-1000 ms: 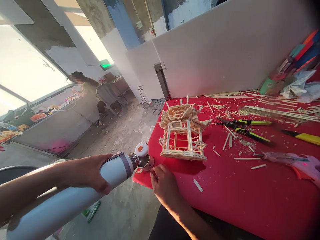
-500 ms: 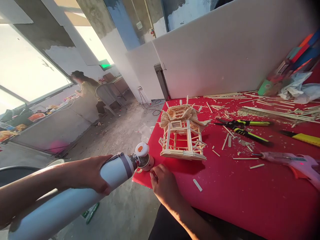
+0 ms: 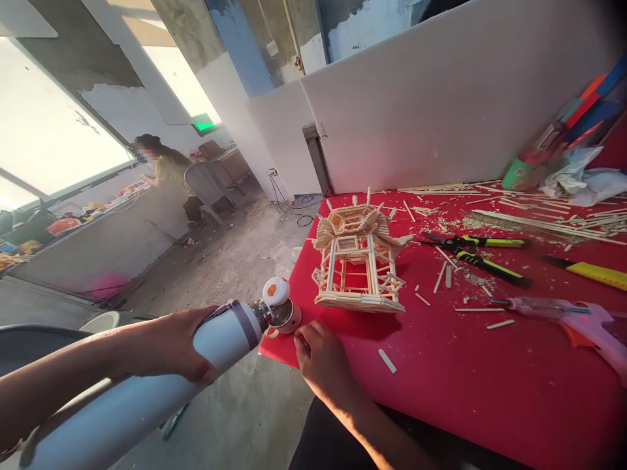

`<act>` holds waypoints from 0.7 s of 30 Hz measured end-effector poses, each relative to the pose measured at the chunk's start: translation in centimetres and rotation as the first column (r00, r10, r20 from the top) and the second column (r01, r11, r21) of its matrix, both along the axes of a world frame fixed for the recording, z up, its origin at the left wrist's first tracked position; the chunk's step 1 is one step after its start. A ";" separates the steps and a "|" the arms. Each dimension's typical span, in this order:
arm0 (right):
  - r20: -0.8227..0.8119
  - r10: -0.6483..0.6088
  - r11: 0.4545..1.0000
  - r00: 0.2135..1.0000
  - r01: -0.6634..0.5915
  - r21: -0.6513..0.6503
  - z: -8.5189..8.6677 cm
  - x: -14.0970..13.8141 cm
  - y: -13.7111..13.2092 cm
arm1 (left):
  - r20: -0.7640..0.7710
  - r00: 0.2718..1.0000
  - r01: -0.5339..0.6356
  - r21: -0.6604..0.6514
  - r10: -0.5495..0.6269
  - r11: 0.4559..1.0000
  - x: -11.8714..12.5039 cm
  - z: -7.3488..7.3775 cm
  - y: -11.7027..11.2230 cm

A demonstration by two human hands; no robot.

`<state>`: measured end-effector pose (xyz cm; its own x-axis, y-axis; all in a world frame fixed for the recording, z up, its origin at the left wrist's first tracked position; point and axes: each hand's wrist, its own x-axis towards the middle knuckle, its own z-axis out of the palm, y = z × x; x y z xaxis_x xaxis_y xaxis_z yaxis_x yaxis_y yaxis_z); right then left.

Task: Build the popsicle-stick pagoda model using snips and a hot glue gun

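My left hand (image 3: 189,346) is wrapped round a long pale-blue thermos flask (image 3: 228,339) with a grey strap. The flask lies tilted, its steel neck and white cap (image 3: 275,291) over a small mug (image 3: 292,320) at the red table's left edge. Whether liquid flows cannot be made out. Just right of the mug, my right hand (image 3: 321,356) rests on the table with its fingers curled in; nothing shows in them. Behind it stands a model pavilion (image 3: 360,261) built of thin wooden sticks. A small flat stick (image 3: 386,361) lies to the right.
On the red table (image 3: 441,405) lie black-and-yellow pliers (image 3: 475,251), a yellow-handled cutter (image 3: 592,269), a pink glue gun (image 3: 573,313) and several wooden sticks with shavings. A pale board (image 3: 416,117) borders the back. At far left, a person (image 3: 169,173) sits at another table.
The view has shifted slightly. My left hand keeps the flask tilted over the mug, and my right hand stays beside the mug, almost unmoved.
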<state>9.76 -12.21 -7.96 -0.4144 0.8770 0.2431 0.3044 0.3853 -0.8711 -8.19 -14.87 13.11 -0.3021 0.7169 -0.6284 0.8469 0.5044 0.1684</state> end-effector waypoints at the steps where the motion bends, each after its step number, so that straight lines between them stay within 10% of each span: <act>1: 0.001 0.002 1.000 1.000 -0.002 -0.004 0.0 0.0 0.0 | 0.047 0.998 -0.041 -0.020 0.042 0.999 0.0 0.3 0.2; 21: -0.064 0.018 0.998 0.998 -0.022 -0.058 0.2 0.2 0.0 | 0.149 0.984 -0.120 0.173 0.095 0.978 -0.5 -2.9 -2.5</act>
